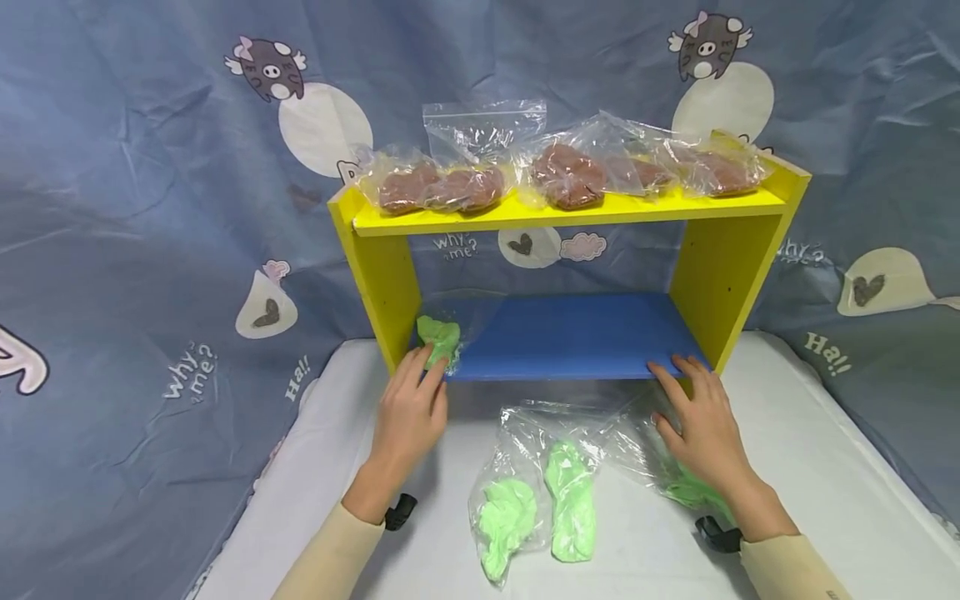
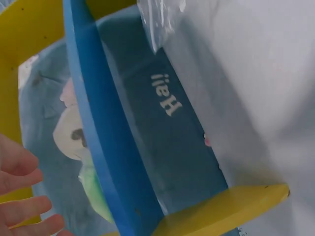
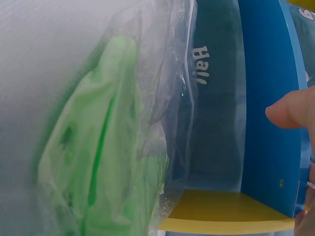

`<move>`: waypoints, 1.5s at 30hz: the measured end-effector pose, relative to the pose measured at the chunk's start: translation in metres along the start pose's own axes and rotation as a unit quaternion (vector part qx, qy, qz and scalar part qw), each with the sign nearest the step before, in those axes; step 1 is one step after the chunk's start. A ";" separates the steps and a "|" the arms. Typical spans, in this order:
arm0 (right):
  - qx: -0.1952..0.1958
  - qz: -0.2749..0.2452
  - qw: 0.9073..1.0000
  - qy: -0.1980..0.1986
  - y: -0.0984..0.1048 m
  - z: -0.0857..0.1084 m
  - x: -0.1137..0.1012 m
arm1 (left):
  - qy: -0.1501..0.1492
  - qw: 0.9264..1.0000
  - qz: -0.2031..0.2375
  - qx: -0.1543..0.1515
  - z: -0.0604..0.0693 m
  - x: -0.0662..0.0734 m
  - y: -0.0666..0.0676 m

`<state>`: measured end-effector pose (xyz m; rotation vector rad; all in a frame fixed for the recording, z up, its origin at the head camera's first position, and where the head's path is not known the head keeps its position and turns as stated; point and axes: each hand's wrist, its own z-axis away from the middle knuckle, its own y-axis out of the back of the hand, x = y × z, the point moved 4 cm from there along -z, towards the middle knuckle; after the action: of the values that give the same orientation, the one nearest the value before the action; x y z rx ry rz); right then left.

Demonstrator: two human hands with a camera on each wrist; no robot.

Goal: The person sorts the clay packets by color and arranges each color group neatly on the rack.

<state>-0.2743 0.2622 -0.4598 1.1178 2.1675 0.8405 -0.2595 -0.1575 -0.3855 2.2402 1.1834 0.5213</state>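
In the head view my left hand (image 1: 411,410) is at the left end of the blue shelf (image 1: 570,333), its fingertips at a clear bag with a green lump (image 1: 440,340). The left wrist view shows these fingers (image 2: 29,211) spread and the green lump (image 2: 94,189) beyond the shelf edge. My right hand (image 1: 705,425) rests its fingertips on the shelf's front edge near the right end; its thumb (image 3: 290,110) shows in the right wrist view. Below that hand lies another bagged green lump (image 1: 693,490), partly hidden by the wrist.
Two bagged green lumps (image 1: 507,521) (image 1: 572,504) lie on the white table (image 1: 637,567) before the rack. Several bagged brown lumps (image 1: 568,175) stand on the yellow top shelf (image 1: 465,222). Yellow side panels (image 1: 731,275) flank the blue shelf, and a patterned blue cloth (image 1: 172,275) hangs behind.
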 end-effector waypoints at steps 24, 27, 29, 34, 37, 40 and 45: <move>-0.002 -0.005 1.000 0.000 0.000 -0.001 -0.002 | 0.103 0.978 0.133 -0.125 0.094 0.065 -0.002; -0.005 -0.005 1.000 -0.002 -0.001 0.000 -0.002 | 0.109 0.970 0.145 -0.162 0.105 0.076 -0.009; -0.006 -0.006 1.000 -0.003 -0.001 0.000 -0.002 | 0.114 0.966 0.151 -0.178 0.110 0.081 -0.011; -0.006 -0.002 1.000 -0.001 -0.002 0.001 0.000 | 0.117 0.958 0.168 -0.200 0.121 0.090 -0.015; -0.006 -0.002 1.000 -0.001 -0.002 0.002 0.000 | 0.104 0.953 0.172 -0.226 0.127 0.097 -0.018; -0.005 -0.002 1.000 -0.001 -0.002 0.002 0.000 | 0.094 0.947 0.165 -0.259 0.131 0.105 -0.020; 0.000 -0.004 1.000 -0.001 -0.002 0.001 -0.001 | 0.096 0.939 0.143 -0.299 0.131 0.109 -0.024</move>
<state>-0.2740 0.2606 -0.4614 1.1093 2.1679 0.8356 -0.1422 -0.0919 -0.4930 1.8519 0.6537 1.0756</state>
